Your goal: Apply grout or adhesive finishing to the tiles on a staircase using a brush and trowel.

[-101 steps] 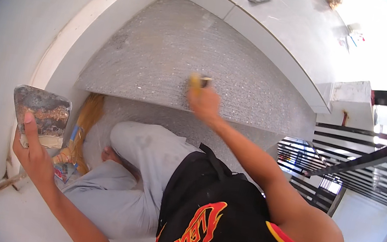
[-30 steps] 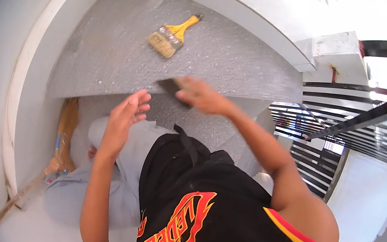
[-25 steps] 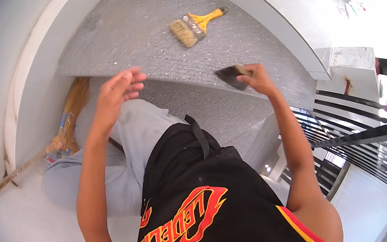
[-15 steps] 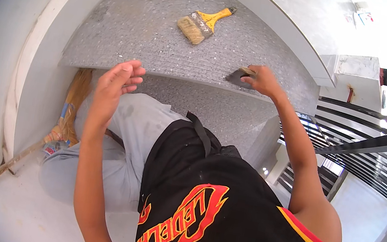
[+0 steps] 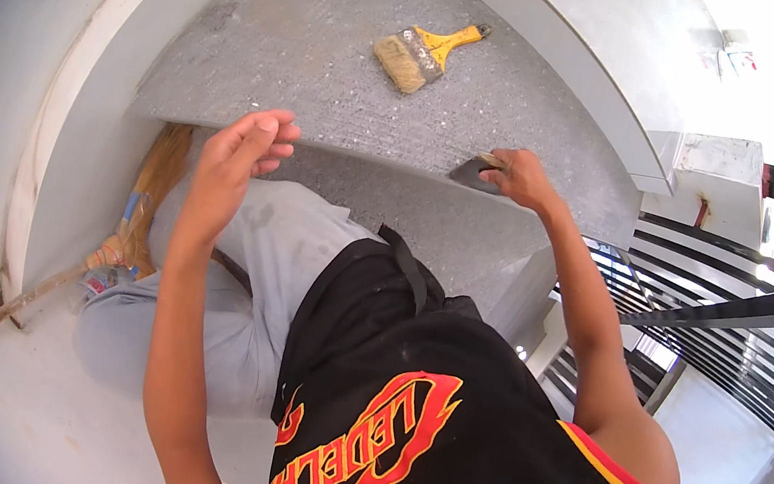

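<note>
My right hand [image 5: 525,178] grips a putty knife [image 5: 472,171] by its short handle. The dark flat blade lies at the front edge of a grey speckled stone step [image 5: 267,41]. Over the left part of that edge hovers my left hand [image 5: 236,162], loosely curled, fingers a little apart and nothing in them. Farther back on the step lies a wide paintbrush [image 5: 419,55] with a yellow handle and worn, dirty bristles, touched by neither hand.
At the left, a straw broom [image 5: 148,204] leans against the white wall [image 5: 90,104] beside my leg. A pale tiled riser [image 5: 559,51] bounds the step's back. Black metal railing [image 5: 735,282] stands at the right, by a white block [image 5: 719,173].
My right hand has drawn the putty knife slightly toward me, to the step's front edge. The view has shifted a little; the left hand holds nearly the same pose.
</note>
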A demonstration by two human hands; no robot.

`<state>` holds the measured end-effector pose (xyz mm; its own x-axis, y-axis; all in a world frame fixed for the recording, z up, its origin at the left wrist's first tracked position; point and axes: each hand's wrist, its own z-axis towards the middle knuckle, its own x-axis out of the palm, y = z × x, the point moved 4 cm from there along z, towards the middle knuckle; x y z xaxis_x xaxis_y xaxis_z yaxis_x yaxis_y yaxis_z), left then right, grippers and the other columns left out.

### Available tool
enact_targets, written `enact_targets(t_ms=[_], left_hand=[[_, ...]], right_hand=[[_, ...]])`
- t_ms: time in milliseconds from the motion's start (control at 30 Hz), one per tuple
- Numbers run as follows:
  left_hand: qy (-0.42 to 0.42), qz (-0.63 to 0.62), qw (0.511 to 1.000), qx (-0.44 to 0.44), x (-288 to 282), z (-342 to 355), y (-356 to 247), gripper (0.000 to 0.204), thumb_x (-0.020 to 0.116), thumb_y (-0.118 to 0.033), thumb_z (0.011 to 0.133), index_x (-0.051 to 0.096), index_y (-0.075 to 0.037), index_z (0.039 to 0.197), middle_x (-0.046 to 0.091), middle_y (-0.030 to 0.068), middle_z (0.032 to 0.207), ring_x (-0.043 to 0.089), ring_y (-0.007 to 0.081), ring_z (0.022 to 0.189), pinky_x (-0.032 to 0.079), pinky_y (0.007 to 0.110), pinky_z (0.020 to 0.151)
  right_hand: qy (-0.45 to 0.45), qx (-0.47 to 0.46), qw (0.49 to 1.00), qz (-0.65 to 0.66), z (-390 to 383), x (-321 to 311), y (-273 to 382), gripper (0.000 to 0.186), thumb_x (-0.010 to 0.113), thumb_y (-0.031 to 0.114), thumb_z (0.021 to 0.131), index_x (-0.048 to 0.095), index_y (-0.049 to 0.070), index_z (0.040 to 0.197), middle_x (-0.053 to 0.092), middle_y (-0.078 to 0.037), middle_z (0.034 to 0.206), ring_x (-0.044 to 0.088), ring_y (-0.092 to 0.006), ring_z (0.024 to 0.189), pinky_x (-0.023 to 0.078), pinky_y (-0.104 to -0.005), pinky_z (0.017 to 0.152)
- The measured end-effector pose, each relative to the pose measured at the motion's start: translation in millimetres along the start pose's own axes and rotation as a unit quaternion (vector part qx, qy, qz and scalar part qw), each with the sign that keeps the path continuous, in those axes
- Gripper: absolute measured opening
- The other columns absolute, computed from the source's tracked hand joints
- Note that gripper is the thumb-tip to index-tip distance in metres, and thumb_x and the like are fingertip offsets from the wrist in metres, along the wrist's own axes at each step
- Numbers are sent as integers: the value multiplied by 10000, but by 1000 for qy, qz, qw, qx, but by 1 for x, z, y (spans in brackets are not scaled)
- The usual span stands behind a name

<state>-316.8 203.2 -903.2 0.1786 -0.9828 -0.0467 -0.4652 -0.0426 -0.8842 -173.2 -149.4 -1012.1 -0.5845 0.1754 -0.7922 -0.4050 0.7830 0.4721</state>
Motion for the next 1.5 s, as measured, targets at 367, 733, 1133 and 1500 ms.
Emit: enact_targets(t_ms=[367, 733, 1133, 1500], left_hand=[[-7, -14, 1000, 26, -5, -2, -5, 411, 451, -362, 917, 571, -27, 1123, 617, 62, 1015, 559, 122, 897, 416, 257, 800], [-18, -20, 999, 35, -11, -3, -7, 399, 454, -359, 913, 579, -33, 1107, 617, 49, 1000, 551, 113, 890, 410, 253, 795], [-23, -23, 998, 50, -12, -2, -11, 397, 458, -355, 913, 587, -30, 1101, 618, 47, 994, 549, 110, 883, 414, 252, 788], [-26, -16, 998, 59, -15, -4, -11, 423, 457, -370, 912, 579, -19, 1112, 617, 56, 995, 550, 119, 890, 419, 265, 795]], right_hand=[[42, -13, 998, -33, 4, -14, 14, 218, 682, 196, 723, 599, 26, 831, 580, -193, 712, 554, -369, 689, 421, -420, 616], [3, -8, 1000, -19, 0, -15, 22, 199, 669, 152, 737, 591, 3, 842, 566, -200, 711, 537, -360, 664, 420, -408, 622], [5, -19, 999, -47, -7, -21, 20, 196, 654, 187, 745, 580, 12, 795, 562, -208, 685, 550, -381, 664, 424, -428, 627], [-23, 3, 998, -59, -8, -19, 21, 168, 659, 169, 732, 582, 21, 757, 564, -186, 664, 543, -375, 662, 413, -428, 696]])
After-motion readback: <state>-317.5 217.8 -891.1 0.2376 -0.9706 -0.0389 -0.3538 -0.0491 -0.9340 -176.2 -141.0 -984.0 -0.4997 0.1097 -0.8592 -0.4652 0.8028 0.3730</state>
